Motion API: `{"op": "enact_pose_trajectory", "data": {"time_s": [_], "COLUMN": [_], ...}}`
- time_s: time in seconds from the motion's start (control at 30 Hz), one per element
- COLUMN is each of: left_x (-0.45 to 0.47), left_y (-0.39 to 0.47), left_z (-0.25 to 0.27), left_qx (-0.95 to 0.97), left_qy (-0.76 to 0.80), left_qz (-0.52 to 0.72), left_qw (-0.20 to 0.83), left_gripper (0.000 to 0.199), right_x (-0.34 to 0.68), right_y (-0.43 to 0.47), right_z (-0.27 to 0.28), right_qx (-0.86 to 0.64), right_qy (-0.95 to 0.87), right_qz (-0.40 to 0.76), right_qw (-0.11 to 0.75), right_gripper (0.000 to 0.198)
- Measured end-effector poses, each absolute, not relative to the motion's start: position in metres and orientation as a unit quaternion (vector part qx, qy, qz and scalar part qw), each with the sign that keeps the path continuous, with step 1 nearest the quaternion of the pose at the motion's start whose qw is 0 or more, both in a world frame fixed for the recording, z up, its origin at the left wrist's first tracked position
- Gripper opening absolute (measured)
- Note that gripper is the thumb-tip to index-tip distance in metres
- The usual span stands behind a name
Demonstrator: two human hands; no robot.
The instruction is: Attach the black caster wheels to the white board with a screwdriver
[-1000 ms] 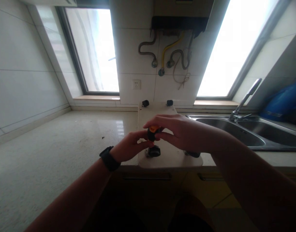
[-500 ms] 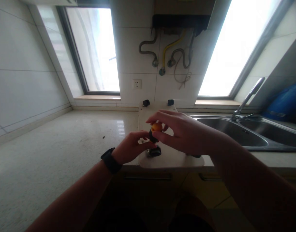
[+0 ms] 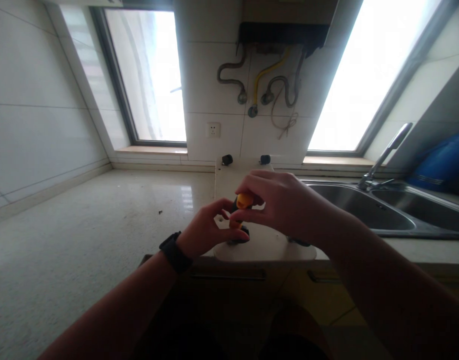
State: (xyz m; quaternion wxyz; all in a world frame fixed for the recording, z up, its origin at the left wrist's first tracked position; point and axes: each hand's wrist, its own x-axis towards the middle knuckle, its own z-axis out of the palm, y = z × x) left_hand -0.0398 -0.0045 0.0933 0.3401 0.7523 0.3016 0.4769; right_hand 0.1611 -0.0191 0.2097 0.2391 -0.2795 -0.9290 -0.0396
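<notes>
A stubby orange-and-black tool (image 3: 244,201) is held between my two hands, its exact kind hard to make out. My right hand (image 3: 278,200) grips its orange end from the right, thumb and fingers closed round it. From the left, my left hand (image 3: 209,225), with a black watch (image 3: 176,252) at the wrist, pinches its dark and lower part. Both hands are over a white board (image 3: 267,247) lying on the counter. Right below the fingers is a black caster wheel (image 3: 243,235). More casters sit on the board: far left (image 3: 227,160), far right (image 3: 265,159) and near right (image 3: 300,242).
A pale speckled counter (image 3: 120,215) stretches to the left, with a small dark bit (image 3: 160,212) on it. To the right is a steel double sink (image 3: 342,205) with a tap (image 3: 383,155). Cabinet handles (image 3: 229,275) run below the counter's front edge. Pipes (image 3: 255,85) hang on the wall.
The tool has turned slightly in my hands, and more orange shows at its lower end. My right hand has shifted a little to the right. The view has moved slightly.
</notes>
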Motion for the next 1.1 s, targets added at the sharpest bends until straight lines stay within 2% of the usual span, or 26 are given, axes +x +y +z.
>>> {"op": "enact_pose_trajectory", "data": {"time_s": [0.07,0.17,0.27,0.37,0.43,0.57,0.67,0.77,0.9,0.97,1.03,1.1], "left_x": [-0.035,-0.033,-0.04,-0.05,-0.053,-0.051,-0.044,-0.037,-0.034,-0.037,-0.042,-0.047], "left_y": [-0.008,-0.009,-0.004,0.002,0.004,0.001,-0.004,-0.009,-0.009,-0.006,-0.003,0.001], "left_z": [0.093,0.092,0.092,0.093,0.094,0.097,0.098,0.096,0.091,0.09,0.091,0.093], "left_qx": [0.737,0.734,0.761,0.79,0.797,0.792,0.77,0.747,0.732,0.746,0.772,0.796], "left_qy": [0.326,0.321,0.279,0.239,0.229,0.246,0.285,0.327,0.359,0.354,0.319,0.275], "left_qz": [0.487,0.497,0.472,0.431,0.414,0.432,0.468,0.485,0.497,0.485,0.459,0.432], "left_qw": [0.337,0.332,0.346,0.364,0.374,0.356,0.328,0.317,0.298,0.29,0.301,0.323], "left_gripper": [0.042,0.027,0.017,0.018,0.02,0.035,0.049,0.045,0.034,0.028,0.021,0.019], "right_x": [0.156,0.155,0.16,0.166,0.168,0.166,0.16,0.15,0.145,0.15,0.158,0.165], "right_y": [-0.02,-0.021,-0.021,-0.019,-0.017,-0.012,-0.011,-0.017,-0.025,-0.027,-0.027,-0.025], "right_z": [0.207,0.205,0.208,0.213,0.215,0.213,0.206,0.199,0.2,0.205,0.211,0.217], "right_qx": [-0.309,-0.331,-0.266,-0.169,-0.17,-0.222,-0.274,-0.341,-0.404,-0.388,-0.314,-0.222], "right_qy": [-0.916,-0.903,-0.938,-0.966,-0.964,-0.953,-0.936,-0.902,-0.874,-0.889,-0.93,-0.959], "right_qz": [-0.077,-0.113,-0.024,0.1,0.121,0.066,-0.015,-0.093,-0.14,-0.099,-0.002,0.095], "right_qw": [0.246,0.248,0.222,0.17,0.166,0.195,0.221,0.25,0.23,0.221,0.191,0.146], "right_gripper": [0.039,0.04,0.029,0.033,0.03,0.019,0.032,0.046,0.049,0.042,0.033,0.038]}}
